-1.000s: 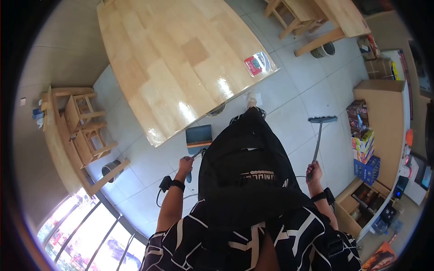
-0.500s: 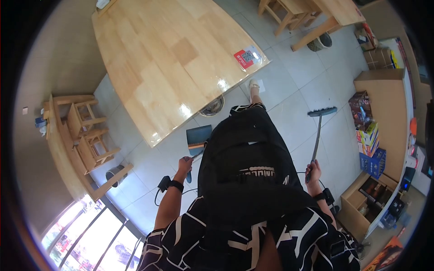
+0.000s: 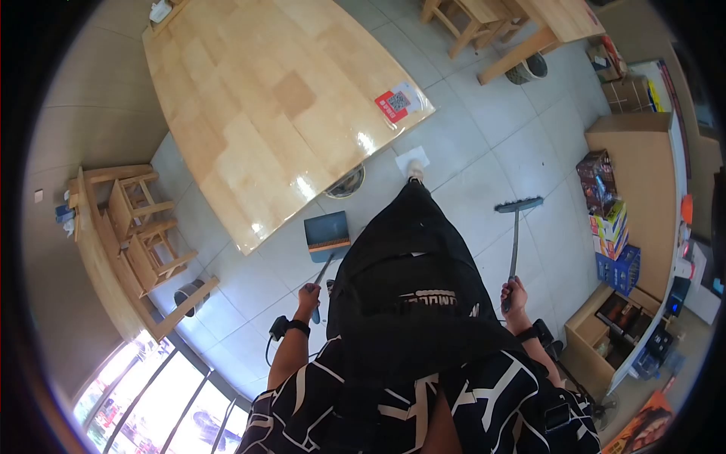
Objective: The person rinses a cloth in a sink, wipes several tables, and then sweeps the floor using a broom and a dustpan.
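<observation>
My left hand (image 3: 308,296) is wrapped round the handle of a dark dustpan (image 3: 327,229), which has an orange comb-like strip and lies over the tiled floor near the table's edge. In my right hand (image 3: 514,296) is the grey handle of a broom (image 3: 519,205); its dark bristled head is farther forward, over the tiles. A black apron (image 3: 408,265) covers my front between both hands. One shoe (image 3: 414,169) shows past the apron, on a white floor patch.
A large wooden table (image 3: 287,98) stands ahead and left, with a round bin (image 3: 346,184) partly under it. Wooden stools (image 3: 151,253) are at the left. A brown counter (image 3: 635,166), boxes and a blue crate (image 3: 618,268) line the right.
The broom head has moved slightly left and nearer, and my right hand has shifted left. The dustpan has shifted slightly left. The table and surroundings sit a little farther left in view.
</observation>
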`<state>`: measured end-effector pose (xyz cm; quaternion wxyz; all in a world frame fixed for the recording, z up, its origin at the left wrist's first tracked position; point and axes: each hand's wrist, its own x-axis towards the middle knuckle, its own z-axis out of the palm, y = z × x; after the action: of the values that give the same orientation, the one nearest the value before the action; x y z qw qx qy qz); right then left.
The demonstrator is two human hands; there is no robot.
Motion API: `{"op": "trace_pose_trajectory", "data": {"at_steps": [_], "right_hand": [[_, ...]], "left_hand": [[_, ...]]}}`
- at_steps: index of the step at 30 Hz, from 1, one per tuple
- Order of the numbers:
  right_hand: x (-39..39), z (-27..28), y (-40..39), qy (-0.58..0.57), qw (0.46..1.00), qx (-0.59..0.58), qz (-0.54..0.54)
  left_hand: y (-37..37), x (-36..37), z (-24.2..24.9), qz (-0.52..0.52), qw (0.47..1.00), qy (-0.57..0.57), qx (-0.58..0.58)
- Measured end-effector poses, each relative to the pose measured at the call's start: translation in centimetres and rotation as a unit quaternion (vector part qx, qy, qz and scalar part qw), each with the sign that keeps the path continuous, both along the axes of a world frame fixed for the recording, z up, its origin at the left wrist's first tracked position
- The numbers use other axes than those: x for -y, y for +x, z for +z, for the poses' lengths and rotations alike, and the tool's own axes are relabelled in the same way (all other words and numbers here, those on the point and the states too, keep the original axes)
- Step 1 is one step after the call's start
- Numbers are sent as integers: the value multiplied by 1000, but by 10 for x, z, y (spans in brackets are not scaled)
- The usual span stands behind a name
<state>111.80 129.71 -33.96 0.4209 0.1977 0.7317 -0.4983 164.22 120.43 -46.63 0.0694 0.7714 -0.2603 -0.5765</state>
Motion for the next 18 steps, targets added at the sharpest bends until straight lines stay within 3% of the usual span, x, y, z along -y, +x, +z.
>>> {"op": "trace_pose_trajectory", "data": {"at_steps": [4, 9, 14, 18], "right_hand": [[37, -10, -41, -37, 998, 47, 2], [74, 17, -62, -9, 998, 58, 0], [88, 21, -52, -6, 999, 27, 17], [100, 25, -37, 5, 998, -8, 65]], "left_hand": [[-6, 7, -2, 12, 1000, 8, 2], [-37, 30, -5, 19, 1000, 13, 13], [-38, 28, -19, 47, 999, 23, -4], [-25, 36, 4, 88, 995, 45, -9]]}}
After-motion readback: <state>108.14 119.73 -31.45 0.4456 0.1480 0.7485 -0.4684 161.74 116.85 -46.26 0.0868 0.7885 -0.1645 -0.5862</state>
